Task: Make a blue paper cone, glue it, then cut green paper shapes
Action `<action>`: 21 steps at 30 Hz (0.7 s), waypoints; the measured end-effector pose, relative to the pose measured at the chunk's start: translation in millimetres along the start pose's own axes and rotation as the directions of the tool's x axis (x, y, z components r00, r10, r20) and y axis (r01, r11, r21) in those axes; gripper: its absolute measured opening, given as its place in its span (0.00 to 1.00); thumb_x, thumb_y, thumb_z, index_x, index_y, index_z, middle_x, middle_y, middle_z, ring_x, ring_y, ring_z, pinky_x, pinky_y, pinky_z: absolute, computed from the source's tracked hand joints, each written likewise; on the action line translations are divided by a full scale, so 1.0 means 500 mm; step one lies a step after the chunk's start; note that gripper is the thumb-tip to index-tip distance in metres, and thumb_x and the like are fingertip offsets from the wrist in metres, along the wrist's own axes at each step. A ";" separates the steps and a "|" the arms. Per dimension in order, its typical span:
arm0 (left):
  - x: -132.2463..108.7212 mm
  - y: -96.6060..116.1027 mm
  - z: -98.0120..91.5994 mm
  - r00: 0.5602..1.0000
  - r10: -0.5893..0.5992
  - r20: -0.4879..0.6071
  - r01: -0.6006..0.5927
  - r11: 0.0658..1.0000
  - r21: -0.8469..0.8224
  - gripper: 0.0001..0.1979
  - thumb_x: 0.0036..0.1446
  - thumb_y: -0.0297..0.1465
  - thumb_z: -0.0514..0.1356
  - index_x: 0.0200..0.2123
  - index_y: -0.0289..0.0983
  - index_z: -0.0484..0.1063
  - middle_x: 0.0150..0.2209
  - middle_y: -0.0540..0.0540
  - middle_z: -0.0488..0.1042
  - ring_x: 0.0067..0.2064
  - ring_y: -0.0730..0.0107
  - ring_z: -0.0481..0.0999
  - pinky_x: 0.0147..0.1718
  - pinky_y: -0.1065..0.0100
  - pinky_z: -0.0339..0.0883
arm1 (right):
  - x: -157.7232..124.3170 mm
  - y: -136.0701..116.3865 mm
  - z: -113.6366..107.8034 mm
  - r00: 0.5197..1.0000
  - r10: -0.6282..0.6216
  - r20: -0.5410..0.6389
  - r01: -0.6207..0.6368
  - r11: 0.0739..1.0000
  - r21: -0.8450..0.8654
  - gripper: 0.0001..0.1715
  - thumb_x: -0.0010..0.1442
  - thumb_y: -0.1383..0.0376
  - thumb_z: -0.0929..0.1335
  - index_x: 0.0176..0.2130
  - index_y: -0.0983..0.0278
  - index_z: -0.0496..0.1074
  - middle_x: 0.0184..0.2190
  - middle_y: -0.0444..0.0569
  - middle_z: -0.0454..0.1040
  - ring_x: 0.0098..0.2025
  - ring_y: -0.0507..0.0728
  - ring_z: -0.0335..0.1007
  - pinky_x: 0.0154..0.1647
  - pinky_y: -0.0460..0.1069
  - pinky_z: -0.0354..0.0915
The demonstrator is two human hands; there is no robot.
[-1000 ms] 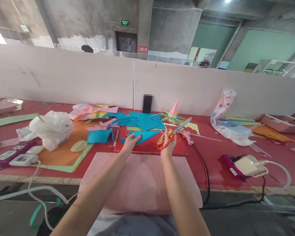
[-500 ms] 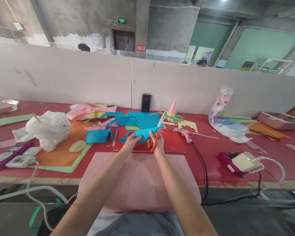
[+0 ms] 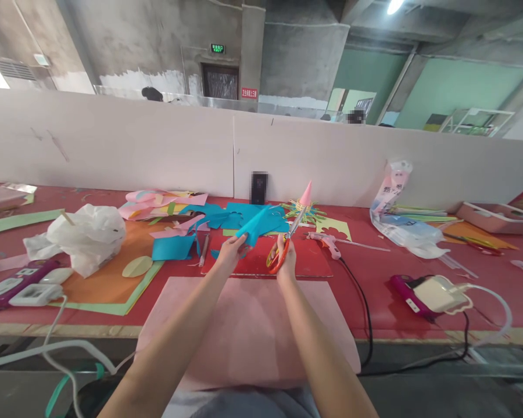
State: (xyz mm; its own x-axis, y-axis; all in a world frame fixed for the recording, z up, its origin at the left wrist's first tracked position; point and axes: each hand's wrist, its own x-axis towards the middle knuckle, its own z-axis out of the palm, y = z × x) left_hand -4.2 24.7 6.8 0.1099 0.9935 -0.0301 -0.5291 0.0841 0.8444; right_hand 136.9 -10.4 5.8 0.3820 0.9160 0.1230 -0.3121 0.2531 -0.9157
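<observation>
My left hand point(image 3: 233, 252) is closed on a piece of blue paper point(image 3: 253, 226), which points up and to the right from the fingers. In my right hand point(image 3: 286, 261) are orange-handled scissors point(image 3: 279, 255), blades pointing up and away, apart from the paper. Both hands are above a red board point(image 3: 305, 262). Behind them lie more blue paper sheets point(image 3: 239, 216), with cut edges. A pink paper cone point(image 3: 305, 194) with a fringed yellow-green base stands just beyond the scissors' tips.
A pink glue gun point(image 3: 330, 244) lies at right, its black cord running off the edge. Crumpled white plastic point(image 3: 87, 235) and orange paper point(image 3: 108, 284) are at left. Power strips point(image 3: 24, 281) sit on the table. A pale partition point(image 3: 157, 151) borders the back.
The scissors have come away from the blue paper and moved slightly right. My left hand has turned the paper so that it points more upward.
</observation>
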 end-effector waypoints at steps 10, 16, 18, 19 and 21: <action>0.076 0.078 0.124 0.975 0.222 -0.032 -0.219 0.917 -0.334 0.10 0.52 0.33 0.59 0.37 0.35 0.71 0.41 0.44 0.75 0.47 0.64 0.73 0.49 0.63 0.66 | -0.039 -0.012 0.022 0.901 0.189 0.391 -0.210 0.978 0.010 0.28 0.50 0.42 0.61 0.22 0.63 0.61 0.10 0.40 0.60 0.10 0.49 0.56 0.09 0.43 0.55; 0.077 0.100 0.150 0.958 0.285 -0.015 -0.276 0.913 -0.300 0.13 0.50 0.36 0.60 0.39 0.36 0.70 0.45 0.43 0.73 0.50 0.62 0.71 0.49 0.62 0.64 | -0.051 -0.013 0.023 0.860 0.187 0.475 -0.227 0.974 0.027 0.24 0.51 0.46 0.62 0.22 0.63 0.62 0.11 0.40 0.61 0.10 0.48 0.55 0.08 0.43 0.53; 0.070 0.100 0.153 0.959 0.283 -0.006 -0.277 0.932 -0.233 0.14 0.50 0.37 0.60 0.38 0.36 0.70 0.45 0.43 0.73 0.49 0.62 0.71 0.48 0.63 0.64 | -0.055 -0.017 0.025 0.865 0.184 0.467 -0.218 0.976 0.019 0.23 0.51 0.47 0.63 0.23 0.63 0.62 0.12 0.39 0.62 0.10 0.48 0.55 0.08 0.42 0.53; 0.066 0.098 0.155 0.959 0.284 0.002 -0.277 0.939 -0.204 0.14 0.49 0.38 0.61 0.37 0.36 0.70 0.45 0.43 0.73 0.48 0.62 0.71 0.47 0.63 0.64 | -0.058 -0.021 0.027 0.873 0.177 0.454 -0.203 0.979 0.010 0.21 0.51 0.48 0.64 0.23 0.63 0.62 0.12 0.39 0.63 0.10 0.47 0.55 0.08 0.42 0.53; 0.054 0.093 0.159 0.956 0.294 0.012 -0.288 0.943 -0.166 0.14 0.48 0.39 0.61 0.35 0.35 0.70 0.43 0.43 0.74 0.47 0.62 0.72 0.45 0.64 0.66 | -0.065 -0.029 0.031 0.919 0.136 0.371 -0.137 0.990 -0.024 0.20 0.50 0.49 0.65 0.23 0.63 0.63 0.12 0.39 0.63 0.09 0.47 0.54 0.08 0.42 0.52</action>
State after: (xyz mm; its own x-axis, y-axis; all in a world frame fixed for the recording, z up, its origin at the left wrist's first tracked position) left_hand 41.0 49.4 87.9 -0.0403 0.9732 0.2264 -0.6701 -0.1943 0.7164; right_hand 115.3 -39.3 21.2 -0.0138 0.9914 0.1303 -0.3407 0.1178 -0.9328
